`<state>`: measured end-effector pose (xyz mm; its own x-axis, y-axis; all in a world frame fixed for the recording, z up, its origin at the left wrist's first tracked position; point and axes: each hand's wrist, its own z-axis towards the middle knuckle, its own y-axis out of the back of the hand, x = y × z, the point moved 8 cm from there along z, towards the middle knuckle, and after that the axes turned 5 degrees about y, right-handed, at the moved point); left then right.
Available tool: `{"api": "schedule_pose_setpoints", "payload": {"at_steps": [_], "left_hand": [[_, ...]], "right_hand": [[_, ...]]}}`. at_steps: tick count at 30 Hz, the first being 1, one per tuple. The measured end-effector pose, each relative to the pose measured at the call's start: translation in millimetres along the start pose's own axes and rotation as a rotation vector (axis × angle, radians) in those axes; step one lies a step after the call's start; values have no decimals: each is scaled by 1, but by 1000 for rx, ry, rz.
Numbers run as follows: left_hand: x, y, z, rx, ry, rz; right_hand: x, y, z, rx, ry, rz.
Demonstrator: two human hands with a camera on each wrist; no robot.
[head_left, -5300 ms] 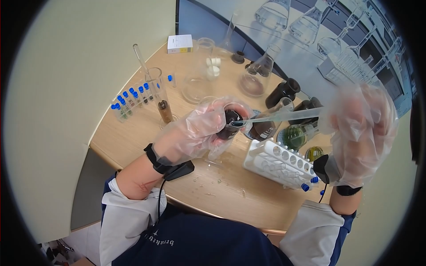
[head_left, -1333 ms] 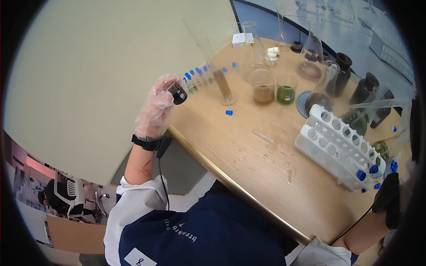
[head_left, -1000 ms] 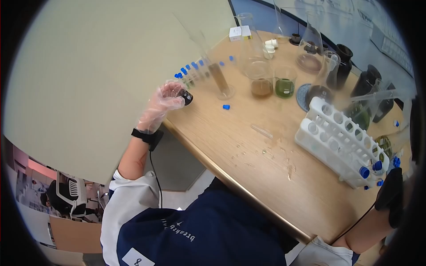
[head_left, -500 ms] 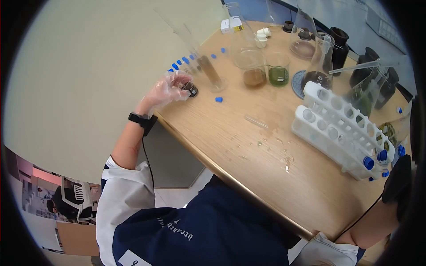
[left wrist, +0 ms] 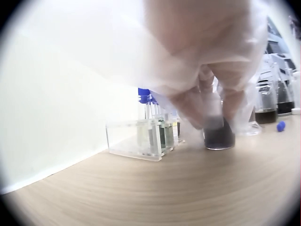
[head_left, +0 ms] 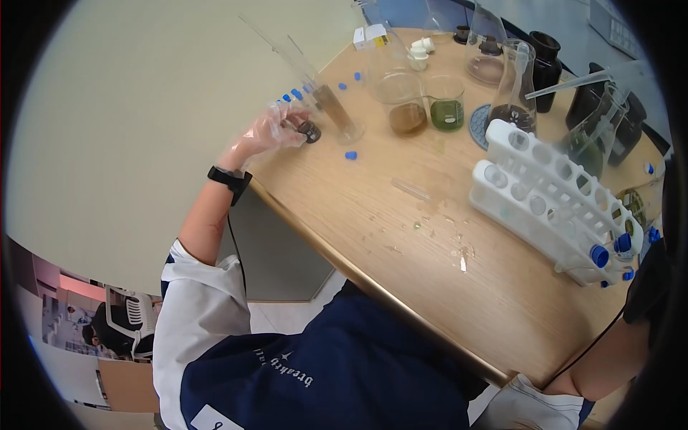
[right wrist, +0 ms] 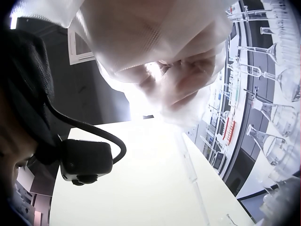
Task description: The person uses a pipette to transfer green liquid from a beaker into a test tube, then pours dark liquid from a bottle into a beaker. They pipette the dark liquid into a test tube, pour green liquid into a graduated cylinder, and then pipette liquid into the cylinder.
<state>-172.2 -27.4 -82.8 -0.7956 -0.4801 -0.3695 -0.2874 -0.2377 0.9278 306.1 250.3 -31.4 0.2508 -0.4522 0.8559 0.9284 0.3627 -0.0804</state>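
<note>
Currently, dark-filled beaker point(left wrist: 220, 137) pinched below left grip point(head_left: 271, 134), near tube rack point(left wrist: 128, 137); right grip point(right wrist: 171, 70) holds pipette point(head_left: 573, 84).

Tall cylinder point(head_left: 330, 104) close beside left hand point(head_left: 269, 132); white rack point(head_left: 517, 209) blocks right; passage between.

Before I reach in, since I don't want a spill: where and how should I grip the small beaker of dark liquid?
Probably round the lower wall of the small beaker, coming from the loose blue cap's side: it stands upright, and the left hand holds its upper part from the other side.
</note>
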Motion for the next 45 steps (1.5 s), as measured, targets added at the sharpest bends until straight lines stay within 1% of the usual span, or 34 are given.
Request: {"api": "schedule_pose_setpoints", "payload": {"at_steps": [3,6,9,12,15,18,21,24,27,30,32,34,35,36,37,38,39,41,44,45], "left_hand": [[-11,8,-2,-90,6,78],[0,10,4,-129,-47,205],[9,13,6,-185,-21,164],[9,13,5,-168,-42,153],[6,16,1,-152,-25,149],[14,21,-6,-142,51,174],[15,34,-15,-166,51,187],[29,48,-23,-236,73,90],[38,54,-42,-243,97,-309],[-5,57,-71,-331,215,-183],[-34,48,-95,-471,1,-436],[-99,51,-120,-424,-277,-275],[-129,55,-128,-332,-420,-148],[-149,56,-137,-265,-517,-271],[-166,56,-143,-246,-597,-317],[-183,58,-151,-369,-694,-187],[-191,55,-152,-440,-731,-227],[-195,49,-158,-580,-795,-296],[-172,48,-151,-453,-695,-333],[-168,51,-141,-279,-643,-363]], "right_hand": [[1,1,0,8,1,-4],[1,1,-1,12,4,-5],[2,1,-1,16,8,-9],[1,0,-3,19,13,-4],[1,-2,-3,26,15,-1],[3,-4,-1,33,19,-5],[9,-9,0,37,29,-3],[22,-16,4,57,48,-10],[43,-29,9,94,84,-28],[75,-62,11,199,151,-72],[101,-95,6,332,219,-134],[122,-144,-11,560,329,-225],[131,-167,-25,667,412,-262],[137,-191,-41,769,509,-285],[138,-209,-58,832,622,-306],[139,-226,-75,891,736,-319],[138,-242,-91,946,712,-341],[139,-267,-116,1105,748,-463],[134,-292,-123,1043,642,-272],[135,-305,-123,1117,637,-286]]}}
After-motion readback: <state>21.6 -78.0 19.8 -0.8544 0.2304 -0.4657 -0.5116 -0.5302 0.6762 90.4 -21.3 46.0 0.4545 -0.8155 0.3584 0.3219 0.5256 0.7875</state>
